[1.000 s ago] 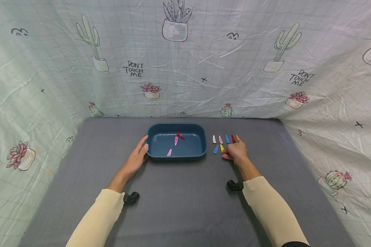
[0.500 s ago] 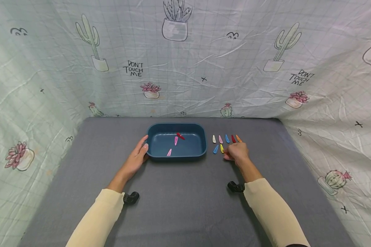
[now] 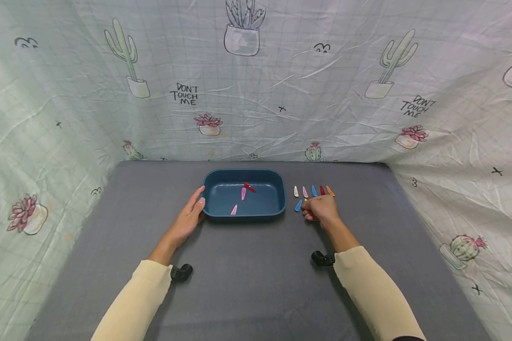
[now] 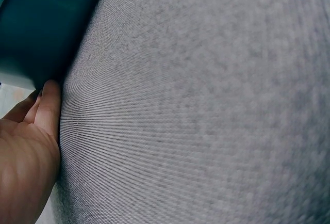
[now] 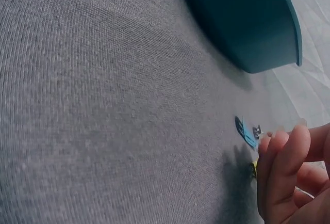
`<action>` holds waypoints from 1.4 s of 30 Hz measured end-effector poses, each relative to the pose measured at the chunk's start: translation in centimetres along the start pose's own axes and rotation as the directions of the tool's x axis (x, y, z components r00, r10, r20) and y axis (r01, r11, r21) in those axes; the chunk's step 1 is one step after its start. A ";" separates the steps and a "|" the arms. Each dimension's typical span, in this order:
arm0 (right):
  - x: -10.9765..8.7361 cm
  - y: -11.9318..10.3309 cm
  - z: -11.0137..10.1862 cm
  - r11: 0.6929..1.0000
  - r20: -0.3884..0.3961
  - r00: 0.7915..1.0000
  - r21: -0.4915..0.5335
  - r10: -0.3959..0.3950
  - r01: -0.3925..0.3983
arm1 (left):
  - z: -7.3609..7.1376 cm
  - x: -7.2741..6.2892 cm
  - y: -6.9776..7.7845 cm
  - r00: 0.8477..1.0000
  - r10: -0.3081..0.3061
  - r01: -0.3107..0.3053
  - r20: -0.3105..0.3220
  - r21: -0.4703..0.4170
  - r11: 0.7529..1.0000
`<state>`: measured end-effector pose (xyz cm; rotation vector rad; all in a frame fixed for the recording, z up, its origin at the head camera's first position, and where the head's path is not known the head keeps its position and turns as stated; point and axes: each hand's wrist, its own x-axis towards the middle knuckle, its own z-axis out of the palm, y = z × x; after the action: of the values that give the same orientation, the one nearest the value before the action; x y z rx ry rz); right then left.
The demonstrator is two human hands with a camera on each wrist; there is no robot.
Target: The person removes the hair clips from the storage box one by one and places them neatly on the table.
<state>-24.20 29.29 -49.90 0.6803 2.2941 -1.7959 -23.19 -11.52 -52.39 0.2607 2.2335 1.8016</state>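
Note:
A blue rectangular box stands mid-table in the head view. Inside it lie two pink hair clips and a red hair clip. My left hand rests at the box's left end, fingers fairly straight, fingertips against its side. To the right of the box, my right hand is low over a yellow hair clip, fingers curled and covering most of it in the head view. I cannot tell whether the fingertips pinch it. A blue hair clip lies just left of that hand.
Behind the right hand runs a row of hair clips: white, pink, blue, red and orange. A grey cloth covers the table. A cactus-print curtain hangs behind and at both sides.
My right hand has shifted slightly right, then back left, and now hides most of the yellow hair clip. My left hand and the box have stayed put.

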 end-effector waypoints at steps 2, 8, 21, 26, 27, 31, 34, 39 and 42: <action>0.1 0.0 0.1 1.000 0.001 1.000 -0.018 0.008 -0.008 | 0.0 0.0 0.1 1.000 -0.004 0.004 -0.004 0.000 1.000; 0.2 0.0 0.1 0.999 0.001 1.000 -0.035 0.016 -0.016 | 0.1 0.0 0.1 1.000 0.002 -0.002 -0.008 0.012 1.000; 0.5 -0.2 0.7 1.000 0.019 1.000 -0.001 -0.019 0.019 | 0.1 0.2 -0.1 1.000 0.001 -0.001 -0.002 0.014 1.000; 0.0 -1.4 0.6 0.996 0.023 0.996 0.005 -0.084 0.084 | 0.1 0.2 -0.2 1.000 0.004 -0.004 -0.007 0.015 1.000; -0.1 -1.7 0.6 0.995 0.030 0.995 0.010 -0.099 0.099 | 0.1 0.2 -0.2 1.000 0.005 -0.004 -0.008 0.012 1.000; -0.6 -3.1 0.9 0.992 0.052 0.992 0.041 -0.119 0.117 | 0.1 0.3 -0.3 1.000 0.007 -0.007 -0.003 0.002 1.000; -1.0 -4.1 1.2 0.993 0.068 0.991 0.056 -0.111 0.107 | 0.0 0.3 -0.3 1.000 0.009 -0.009 0.001 -0.002 1.000; -1.5 -5.4 1.9 0.991 0.091 0.987 0.024 -0.136 0.134 | 0.0 0.2 -0.1 1.000 0.010 -0.010 0.010 -0.021 1.000; -1.8 -6.1 2.6 0.989 0.113 0.982 0.017 -0.150 0.150 | 0.0 0.1 0.0 1.000 0.008 -0.008 0.012 -0.031 0.999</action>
<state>-25.67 25.28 -44.48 0.4036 2.3189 -1.8558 -23.30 -11.48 -52.45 0.2748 2.1975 1.8318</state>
